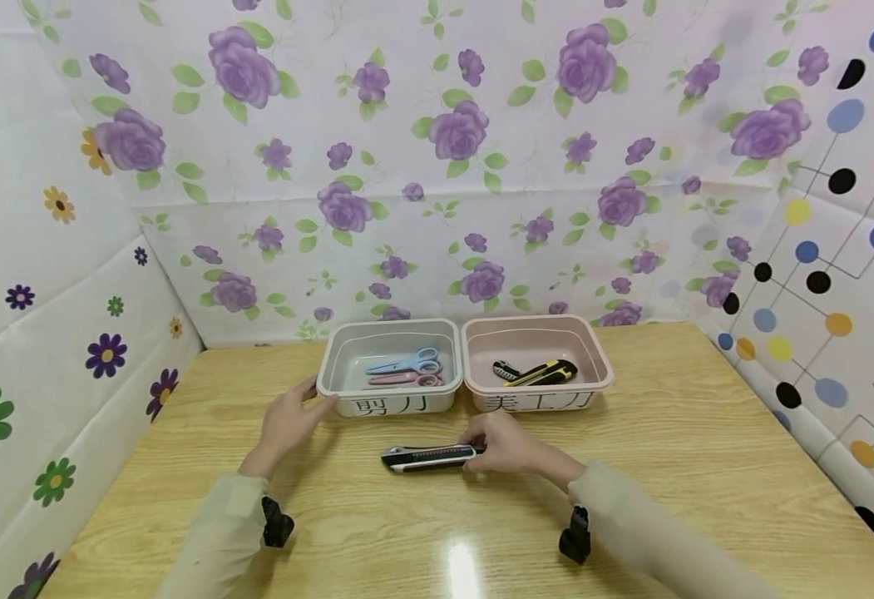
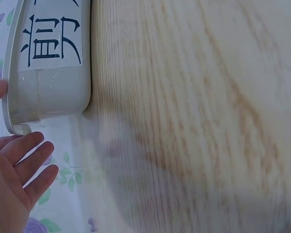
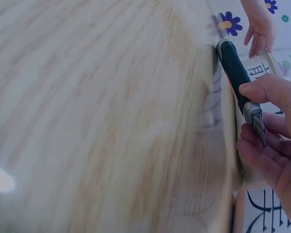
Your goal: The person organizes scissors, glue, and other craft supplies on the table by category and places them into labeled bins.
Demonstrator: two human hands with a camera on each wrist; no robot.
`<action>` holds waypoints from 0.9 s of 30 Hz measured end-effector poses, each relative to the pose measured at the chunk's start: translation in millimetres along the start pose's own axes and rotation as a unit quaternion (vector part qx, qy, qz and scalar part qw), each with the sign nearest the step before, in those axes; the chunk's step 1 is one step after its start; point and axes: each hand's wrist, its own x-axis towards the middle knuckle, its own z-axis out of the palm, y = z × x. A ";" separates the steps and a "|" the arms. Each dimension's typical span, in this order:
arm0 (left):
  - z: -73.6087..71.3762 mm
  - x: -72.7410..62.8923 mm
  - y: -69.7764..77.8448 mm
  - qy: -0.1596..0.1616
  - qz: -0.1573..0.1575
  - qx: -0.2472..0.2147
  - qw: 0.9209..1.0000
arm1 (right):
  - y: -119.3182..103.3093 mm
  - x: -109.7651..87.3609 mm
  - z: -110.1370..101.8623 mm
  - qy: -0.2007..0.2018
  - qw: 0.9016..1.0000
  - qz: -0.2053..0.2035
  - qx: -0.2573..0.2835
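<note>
My right hand [image 1: 502, 443] pinches one end of a black-and-silver utility knife [image 1: 425, 457] between thumb and fingers. The knife lies sideways, close over the wooden table in front of the bins. In the right wrist view the thumb presses on the dark handle of the knife [image 3: 234, 70], and its metal tip points toward the fingers. My left hand [image 1: 289, 427] is at the left front corner of a grey bin [image 1: 343, 405], thumb by the front rim. In the left wrist view its loosely extended fingers [image 2: 40, 182] are beside the rim. Blue scissors [image 1: 407, 363] and pink scissors [image 1: 405, 379] lie inside that bin.
A pink bin [image 1: 605, 378] stands against the grey one on the right. It holds a yellow-and-black utility knife [image 1: 545, 373] and a smaller dark one [image 1: 506, 370]. Both bins carry labels in Chinese characters. Patterned cloth walls [image 1: 437, 208] border the table [image 1: 377, 532].
</note>
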 end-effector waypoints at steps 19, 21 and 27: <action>-1.9 -0.8 2.0 -0.008 -0.001 0.011 1.000 | -3.8 -19.2 -21.4 0.068 0.998 0.000 0.013; -1.8 -0.6 2.1 -0.008 -0.004 0.011 1.000 | -5.2 -20.6 -22.9 0.066 0.998 0.006 0.022; -1.9 -0.4 2.4 -0.008 -0.005 0.015 1.000 | -10.8 -21.8 -30.4 0.076 0.997 0.008 0.023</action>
